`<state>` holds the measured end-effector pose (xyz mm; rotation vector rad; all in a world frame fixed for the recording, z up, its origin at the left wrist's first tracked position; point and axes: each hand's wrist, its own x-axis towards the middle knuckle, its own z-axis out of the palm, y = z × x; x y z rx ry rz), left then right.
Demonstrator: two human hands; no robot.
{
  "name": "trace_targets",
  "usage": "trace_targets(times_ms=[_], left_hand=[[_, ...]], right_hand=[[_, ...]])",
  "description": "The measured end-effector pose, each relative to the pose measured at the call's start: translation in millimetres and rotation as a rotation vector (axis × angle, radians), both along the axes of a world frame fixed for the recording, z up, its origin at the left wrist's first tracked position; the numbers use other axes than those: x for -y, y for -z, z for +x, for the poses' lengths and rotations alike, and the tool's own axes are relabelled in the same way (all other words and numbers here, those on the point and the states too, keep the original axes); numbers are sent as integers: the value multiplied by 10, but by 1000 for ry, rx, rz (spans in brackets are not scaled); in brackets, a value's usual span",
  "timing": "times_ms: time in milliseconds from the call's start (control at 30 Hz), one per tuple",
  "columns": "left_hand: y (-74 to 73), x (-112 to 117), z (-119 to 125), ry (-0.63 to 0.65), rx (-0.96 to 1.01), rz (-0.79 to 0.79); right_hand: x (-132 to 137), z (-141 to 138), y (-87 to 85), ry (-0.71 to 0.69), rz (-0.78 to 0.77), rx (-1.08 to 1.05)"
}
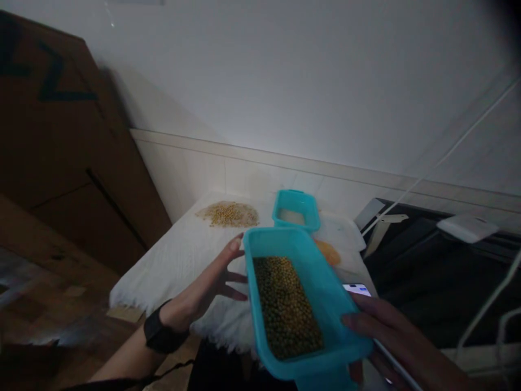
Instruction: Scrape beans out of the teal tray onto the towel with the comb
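I hold a teal rectangular plastic tub [325, 293] half full of small green-yellow beans, lifted above a white cloth. My left hand [211, 282] wears a black wristband and touches the tub's left wall, thumb at the far corner and fingers against the side. My right hand [391, 331] grips the tub's near right corner, fingers wrapped over the rim. A phone [358, 289] with a lit screen shows just past that hand. On the white cloth [183, 255] lie a heap of yellowish grains [228, 213], a smaller teal tub [296, 209] and an orange heap [329, 252].
A large brown cardboard box [61, 141] stands at the left on a wooden floor. To the right sits a black surface with a white flat device [468, 227] and white cables [448, 155]. A white wall runs behind.
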<state>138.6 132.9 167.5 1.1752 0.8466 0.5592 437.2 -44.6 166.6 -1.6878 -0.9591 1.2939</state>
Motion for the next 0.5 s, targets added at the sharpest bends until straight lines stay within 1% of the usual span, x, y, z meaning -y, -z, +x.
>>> trace_targets(times_ms=[33,100,133,167,233,300,367,433,500], left_hand=[[64,94,-129,2,20,-25],[183,189,-328,-42,82,-27],[233,198,-406,-74,113,-20],[276,188,-478,-103,124,-31],[345,131,-609,-159,100,-56],[396,56,-716,-218,64,-75],[431,-12,-781,-253,55,-95],[447,-62,-796,-245,83,-119],[450,-92,-782,-200,150,-148]], right_hand=[[-101,-182,-4,-65,6,-21],[-282,-538,-7,-255,2,-63],[-355,-689,-7,-259,33,-58],[-417,-810,-8,-312,29,-65],[-520,-934,-23,-380,31,-71],[-624,-894,-72,-407,47,-66],[-748,-727,-162,-365,101,-40],[-900,-508,-292,-334,151,-32],[-1080,-310,-451,-322,175,-40]])
